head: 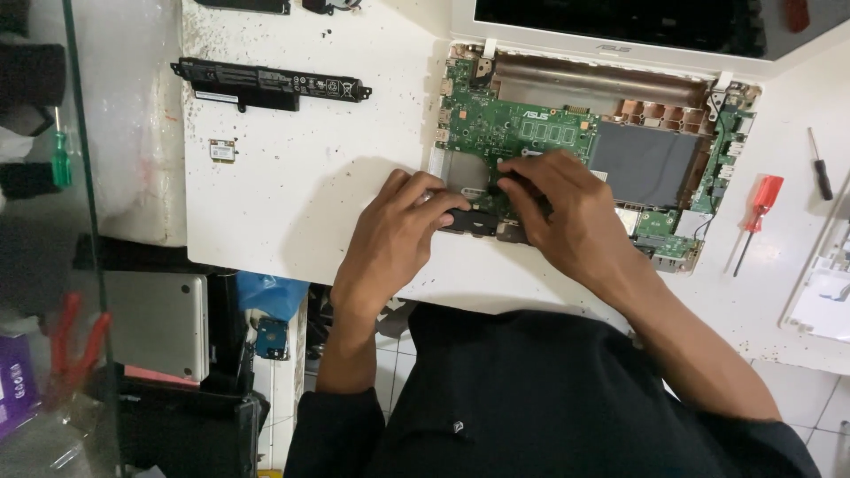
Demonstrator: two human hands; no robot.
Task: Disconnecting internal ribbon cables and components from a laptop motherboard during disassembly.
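Laptop chassis (611,115) lies opened on the white bench (292,177), its green board (509,128) exposed. Left hand (394,230) pinches a small black part (474,221) at the near edge; right hand (558,204) presses fingertips beside it. Board looks stiff but fragile, best handled by edges.

Illumination is bright, even and overhead. The white table (292,186) appears slightly overexposed. Soft shadows fall beneath both hands. The near-left area is dim. Focus is sharp centrally, softer at the edges.
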